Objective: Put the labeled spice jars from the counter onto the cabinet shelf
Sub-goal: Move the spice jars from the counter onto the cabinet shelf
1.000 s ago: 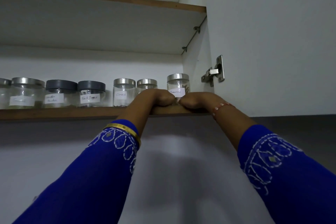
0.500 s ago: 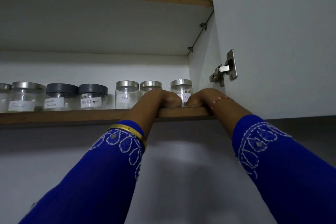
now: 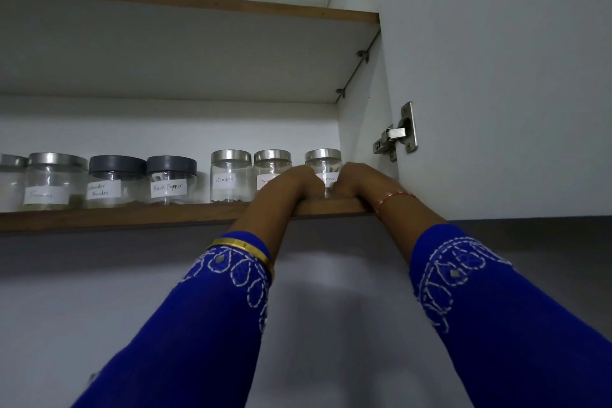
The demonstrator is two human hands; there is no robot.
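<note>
Up on the cabinet shelf (image 3: 132, 217), both hands are cupping the rightmost jar (image 3: 324, 162), left hand (image 3: 291, 184) and right hand (image 3: 359, 180) wrapping its sides; its label is half hidden. Neighbouring jars are reading "Cloves" (image 3: 230, 175) and "Black Pepper" (image 3: 170, 180).

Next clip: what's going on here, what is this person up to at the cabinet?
A person in blue embroidered sleeves reaches up to a cabinet shelf lined with labeled spice jars. Both the left hand and the right hand are at the rightmost jar, by the cabinet's side wall; whether they grip it is hidden. The Cloves jar and the Black Pepper jar already stand on the shelf.
</note>
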